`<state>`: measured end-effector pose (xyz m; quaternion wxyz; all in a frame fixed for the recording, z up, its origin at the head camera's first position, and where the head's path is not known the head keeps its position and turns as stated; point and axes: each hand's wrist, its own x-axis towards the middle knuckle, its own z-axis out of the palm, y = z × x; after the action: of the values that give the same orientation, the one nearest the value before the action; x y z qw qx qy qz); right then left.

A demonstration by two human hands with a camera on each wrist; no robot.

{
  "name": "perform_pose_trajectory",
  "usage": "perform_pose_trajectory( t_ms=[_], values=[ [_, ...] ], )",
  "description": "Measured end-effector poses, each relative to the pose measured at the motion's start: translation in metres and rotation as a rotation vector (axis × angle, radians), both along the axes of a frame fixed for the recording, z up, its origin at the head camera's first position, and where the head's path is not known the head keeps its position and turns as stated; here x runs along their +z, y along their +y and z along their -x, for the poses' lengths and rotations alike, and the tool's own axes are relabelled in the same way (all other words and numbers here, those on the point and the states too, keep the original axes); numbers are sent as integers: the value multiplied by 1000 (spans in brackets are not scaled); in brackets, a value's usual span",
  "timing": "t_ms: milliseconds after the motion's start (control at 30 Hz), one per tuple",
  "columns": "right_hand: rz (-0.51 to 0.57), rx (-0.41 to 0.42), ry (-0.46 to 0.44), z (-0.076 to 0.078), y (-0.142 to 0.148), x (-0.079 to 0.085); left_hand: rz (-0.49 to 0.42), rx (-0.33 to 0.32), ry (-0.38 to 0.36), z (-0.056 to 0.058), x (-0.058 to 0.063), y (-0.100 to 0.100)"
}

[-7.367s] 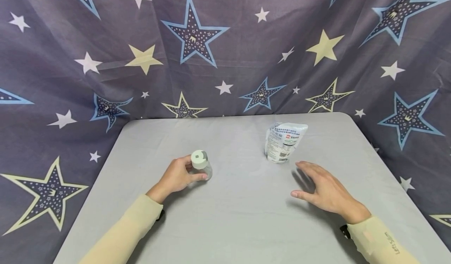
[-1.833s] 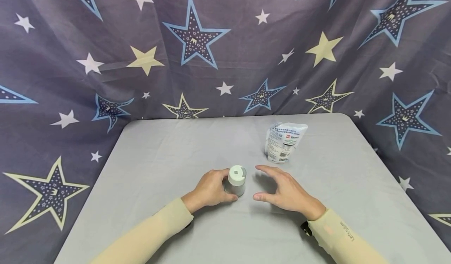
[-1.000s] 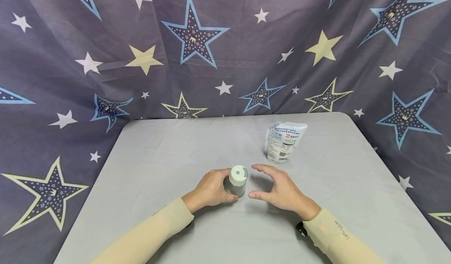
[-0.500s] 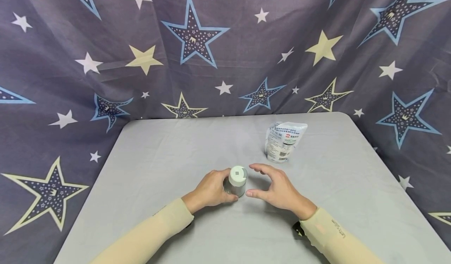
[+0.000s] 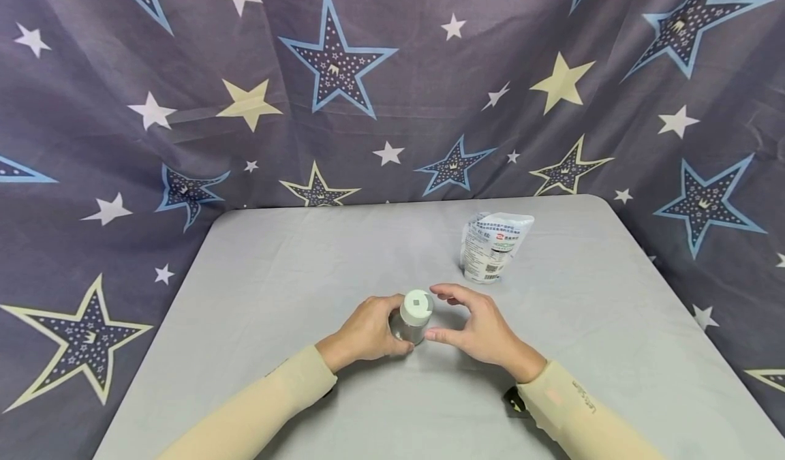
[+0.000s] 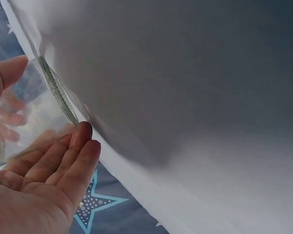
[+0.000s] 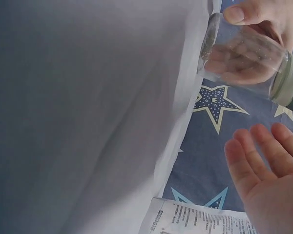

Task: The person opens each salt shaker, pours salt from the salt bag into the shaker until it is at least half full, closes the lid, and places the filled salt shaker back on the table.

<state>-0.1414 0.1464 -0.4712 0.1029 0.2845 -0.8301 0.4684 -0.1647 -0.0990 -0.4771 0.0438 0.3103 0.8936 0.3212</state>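
the bottle (image 5: pixel 415 318), at eight o'clock from the pouch (image 5: pixel 493 252), is clasped upright by the fingers of the left hand (image 5: pixel 371 327) but could be tipped if bumped by the right hand (image 5: pixel 481 329), fingers parted at three o'clock.

Left hand (image 5: pixel 366 330) grips; right hand (image 5: pixel 486 330) curves nearby.

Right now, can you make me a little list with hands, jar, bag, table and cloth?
Left hand: holding the jar
Right hand: near the jar, holding nothing
Jar: clear, upright, pale green cap on
Bag: white with printing, standing behind the right hand
Table: light grey
Cloth: dark, covered in stars
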Motion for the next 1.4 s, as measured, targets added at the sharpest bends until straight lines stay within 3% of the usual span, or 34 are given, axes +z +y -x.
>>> perform_pose_trajectory(
  t_ms=[433,667,1100,1400],
  values=[
    [80,-34,49,-3,-18,11,1,-23,25,1,3,0],
    [84,-47,44,2,-22,8,10,-35,49,2,3,1],
    [93,-32,35,5,-23,3,-9,-46,17,2,2,0],
    [93,-24,43,5,-22,5,26,-47,8,4,3,0]
  ],
)
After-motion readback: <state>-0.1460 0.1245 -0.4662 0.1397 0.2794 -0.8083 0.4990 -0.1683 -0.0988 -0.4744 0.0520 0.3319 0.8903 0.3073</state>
